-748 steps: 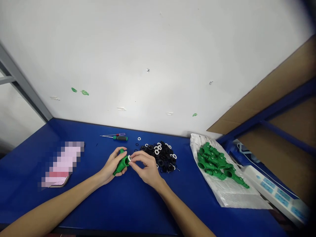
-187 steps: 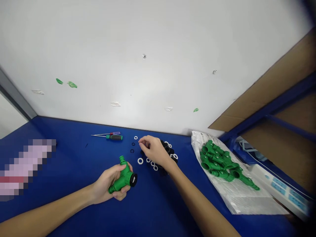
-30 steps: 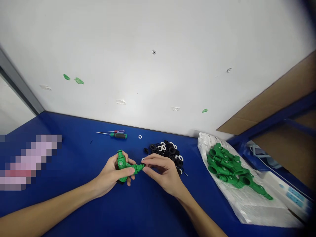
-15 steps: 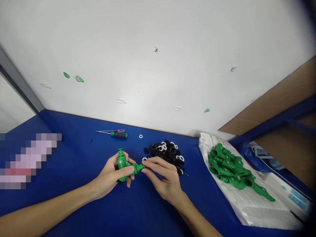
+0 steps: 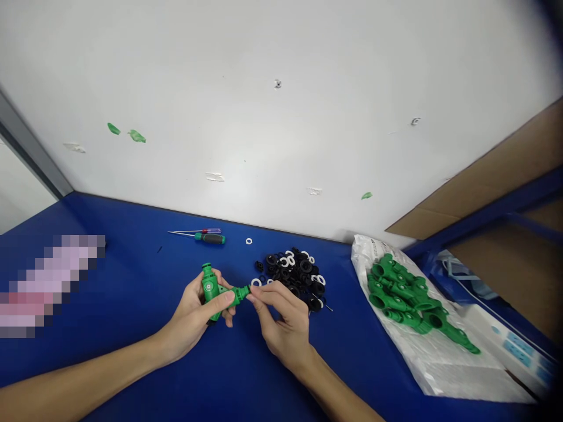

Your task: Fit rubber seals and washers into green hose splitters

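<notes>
Workbench (image 5: 132, 264): Items by Position

Rear: a wall panel (image 5: 246, 117) is standing behind the back edge. Rear, left of centre: two screwdrivers (image 5: 211, 239) are lying side by side; a single washer (image 5: 247, 241) is lying to their right. Far left: a blurred-out object (image 5: 57, 275) is lying. Centre: a branched pipe fitting (image 5: 208, 288) is resting in the left hand (image 5: 193, 313), its right-hand end meeting the right hand (image 5: 285, 328). Behind the right hand: a pile of washers and rings (image 5: 295, 275) is lying. Right: a plastic bag (image 5: 461, 375) is lying, a heap of pipe fittings (image 5: 402, 302) resting on it. Far right: a power strip (image 5: 501, 334) is lying beyond the bag.
</notes>
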Demonstrator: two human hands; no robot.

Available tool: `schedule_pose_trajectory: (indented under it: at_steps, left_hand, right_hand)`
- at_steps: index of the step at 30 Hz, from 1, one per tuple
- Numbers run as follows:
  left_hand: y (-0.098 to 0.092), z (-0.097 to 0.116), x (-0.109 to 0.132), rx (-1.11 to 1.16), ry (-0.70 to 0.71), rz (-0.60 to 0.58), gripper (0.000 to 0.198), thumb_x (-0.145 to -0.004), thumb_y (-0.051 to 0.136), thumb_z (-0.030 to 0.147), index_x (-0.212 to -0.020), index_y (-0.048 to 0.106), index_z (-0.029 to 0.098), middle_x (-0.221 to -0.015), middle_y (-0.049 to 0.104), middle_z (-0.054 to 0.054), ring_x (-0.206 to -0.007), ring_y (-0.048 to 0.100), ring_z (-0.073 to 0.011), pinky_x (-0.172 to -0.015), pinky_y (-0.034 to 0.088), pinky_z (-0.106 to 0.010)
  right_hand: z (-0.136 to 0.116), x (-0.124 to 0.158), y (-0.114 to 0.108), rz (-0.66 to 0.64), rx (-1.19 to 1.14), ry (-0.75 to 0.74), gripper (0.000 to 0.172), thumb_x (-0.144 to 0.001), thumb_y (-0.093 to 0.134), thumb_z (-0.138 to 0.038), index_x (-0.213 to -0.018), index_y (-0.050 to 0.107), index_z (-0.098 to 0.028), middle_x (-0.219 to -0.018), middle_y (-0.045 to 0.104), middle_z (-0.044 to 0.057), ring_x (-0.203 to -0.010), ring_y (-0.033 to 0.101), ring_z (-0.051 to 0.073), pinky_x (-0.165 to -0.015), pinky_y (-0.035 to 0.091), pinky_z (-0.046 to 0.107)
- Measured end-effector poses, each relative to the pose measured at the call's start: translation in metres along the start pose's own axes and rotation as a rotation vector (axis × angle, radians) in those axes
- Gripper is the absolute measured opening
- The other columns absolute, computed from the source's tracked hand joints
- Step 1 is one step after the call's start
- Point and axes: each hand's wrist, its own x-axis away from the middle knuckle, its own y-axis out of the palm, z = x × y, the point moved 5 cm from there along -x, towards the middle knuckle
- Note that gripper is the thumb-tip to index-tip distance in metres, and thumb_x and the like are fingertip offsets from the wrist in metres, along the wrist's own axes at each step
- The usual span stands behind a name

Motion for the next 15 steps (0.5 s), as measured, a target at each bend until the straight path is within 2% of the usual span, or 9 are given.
schedule_pose_trajectory:
  at_steps: [5,9,13,15]
  left_hand:
    - [-0.002,-0.003,0.001,-0.031,0.008,0.029,0.032,-0.076,0.078,0.030,-0.085,0.050,0.019,-0.072,0.063,0.003,-0.063,0.061,-0.0126,-0.057,0.054,-0.027]
    - [-0.005,-0.003,0.000,-0.038,0.030,0.096,0.034,-0.075,0.079,0.028,-0.089,0.049,0.020,-0.076,0.063,0.004,-0.065,0.063,-0.0124,-0.060,0.055,-0.027]
    - [-0.002,0.002,-0.002,-0.013,0.081,0.076,0.033,-0.077,0.077,0.027,-0.090,0.048,0.020,-0.077,0.063,0.005,-0.064,0.063,-0.0116,-0.062,0.053,-0.026]
    - [-0.002,0.004,-0.003,-0.003,0.091,0.062,0.032,-0.077,0.077,0.026,-0.090,0.048,0.020,-0.077,0.064,0.004,-0.065,0.064,-0.0120,-0.062,0.053,-0.026]
  right_hand:
    - [0.002,0.004,0.005,0.026,0.002,0.063,0.018,-0.084,0.062,0.000,-0.082,0.067,-0.017,-0.077,0.068,0.005,-0.068,0.065,0.014,-0.063,0.054,0.026]
    - [0.008,0.011,0.013,0.076,-0.015,0.233,0.017,-0.086,0.062,-0.007,-0.074,0.062,-0.018,-0.069,0.062,0.002,-0.063,0.059,0.013,-0.058,0.050,0.026]
    - [0.013,0.015,0.026,0.000,-0.228,0.394,0.014,-0.089,0.060,-0.014,-0.076,0.063,-0.019,-0.075,0.065,0.002,-0.070,0.063,0.014,-0.067,0.053,0.028]
    - [0.018,0.014,0.025,0.009,-0.342,0.493,0.008,-0.088,0.063,-0.019,-0.080,0.063,-0.020,-0.077,0.066,0.002,-0.070,0.065,0.014,-0.068,0.055,0.028]
